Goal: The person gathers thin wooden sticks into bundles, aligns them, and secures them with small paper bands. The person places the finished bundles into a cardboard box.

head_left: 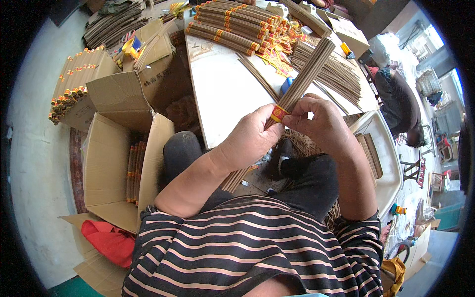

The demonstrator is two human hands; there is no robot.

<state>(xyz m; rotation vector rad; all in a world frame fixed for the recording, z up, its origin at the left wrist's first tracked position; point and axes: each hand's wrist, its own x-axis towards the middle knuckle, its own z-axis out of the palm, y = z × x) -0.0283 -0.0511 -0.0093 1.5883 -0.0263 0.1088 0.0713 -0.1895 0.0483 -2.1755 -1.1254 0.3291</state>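
Over the near edge of the white table [217, 84], both my hands grip one bundle of brown incense sticks [311, 73], which slants up to the right. A red and yellow paper band [279, 114] wraps its lower end. My left hand [252, 133] is closed round that end from the left, its thumb at the band. From the right, my right hand [316, 118] pinches the band's other side with bent fingers. Behind the bundle lie loose incense sticks [331, 74] and a scatter of red and yellow paper bands [277, 63]. A blue object [287, 85] is partly hidden by the bundle.
Banded bundles [232, 22] are piled at the table's far side. An open cardboard box [111, 168] with bundles inside stands on my left, near another stack [76, 81]. On my right is a white tub [391, 153] with sticks; beyond it another person [398, 99] bends over.
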